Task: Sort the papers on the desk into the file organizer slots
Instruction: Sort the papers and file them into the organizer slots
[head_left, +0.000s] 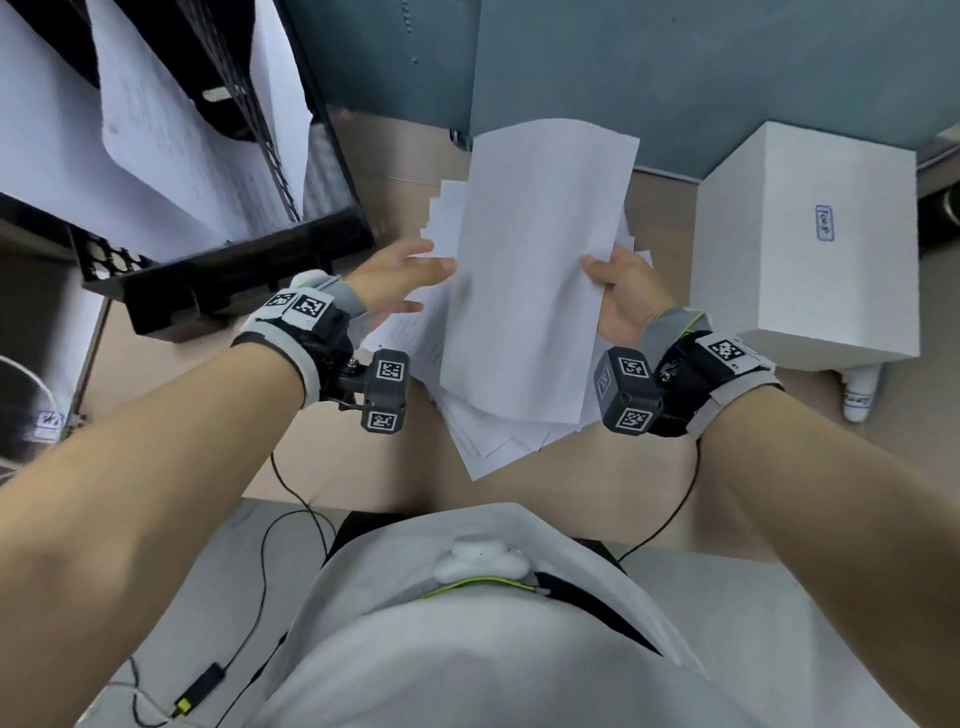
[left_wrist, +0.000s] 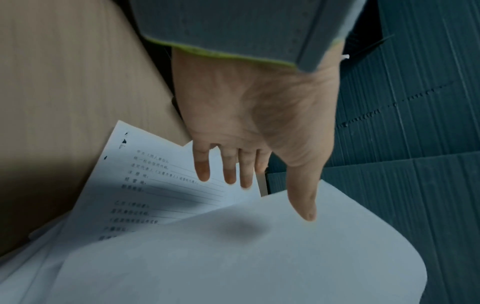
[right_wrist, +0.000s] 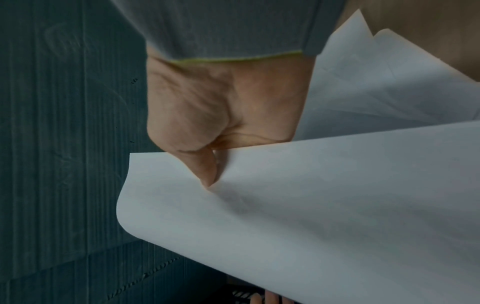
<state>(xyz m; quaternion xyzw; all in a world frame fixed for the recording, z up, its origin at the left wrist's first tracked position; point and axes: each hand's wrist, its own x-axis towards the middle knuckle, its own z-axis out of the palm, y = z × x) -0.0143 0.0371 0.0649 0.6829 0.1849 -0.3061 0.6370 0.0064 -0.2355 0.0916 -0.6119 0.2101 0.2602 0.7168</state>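
I hold one white sheet (head_left: 535, 270) raised and tilted above a loose pile of papers (head_left: 493, 441) on the desk. My right hand (head_left: 608, 280) pinches the sheet's right edge, thumb on top (right_wrist: 207, 164), the other fingers hidden under the sheet (right_wrist: 337, 205). At the sheet's left edge, my left hand (head_left: 415, 275) has its thumb lying on the sheet (left_wrist: 233, 257). Its fingers (left_wrist: 228, 170) are straight over a printed form (left_wrist: 155, 185) on the pile. The black file organizer (head_left: 234, 270) stands at the upper left with sheets in its slots.
A white box (head_left: 810, 249) stands on the desk at the right, with a small white bottle (head_left: 860, 395) at its near edge. A blue-grey panel wall (head_left: 675, 67) closes off the back of the desk. Thin black cables hang from both wrist cameras.
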